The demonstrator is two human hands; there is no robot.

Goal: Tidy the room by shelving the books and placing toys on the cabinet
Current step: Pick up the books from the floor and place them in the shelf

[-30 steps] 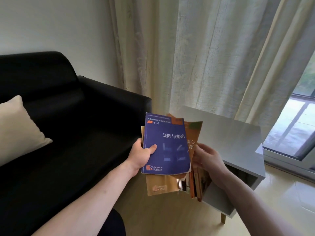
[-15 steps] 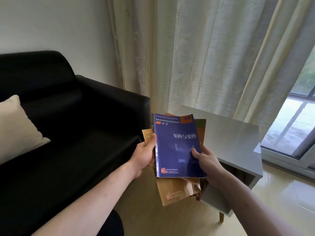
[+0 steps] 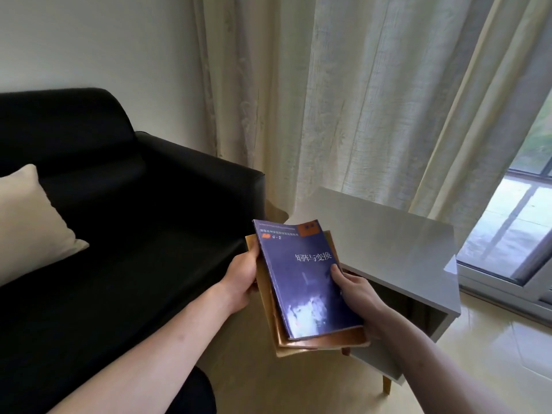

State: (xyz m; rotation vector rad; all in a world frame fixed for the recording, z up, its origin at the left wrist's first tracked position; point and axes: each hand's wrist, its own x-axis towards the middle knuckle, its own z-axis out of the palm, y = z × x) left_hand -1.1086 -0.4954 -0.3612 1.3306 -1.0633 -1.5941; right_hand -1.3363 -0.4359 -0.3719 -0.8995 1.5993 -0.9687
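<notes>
While your left hand [image 3: 240, 282] pinches the stack's left edge and your right hand [image 3: 357, 294] curls round the other, the books [image 3: 307, 291] hang over bare floor beside the black sofa [image 3: 134, 234] — loose lower volumes could slide out. Rightward, the grey cabinet [image 3: 397, 246] waits near — its top edge could snag them.

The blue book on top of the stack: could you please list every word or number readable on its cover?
"矩阵与变换": title on the blue book, held in the left hand and right hand.
"4-2": near its top.
Top line, orange corner box: too blurred.
Brown books beneath: nothing readable.
</notes>
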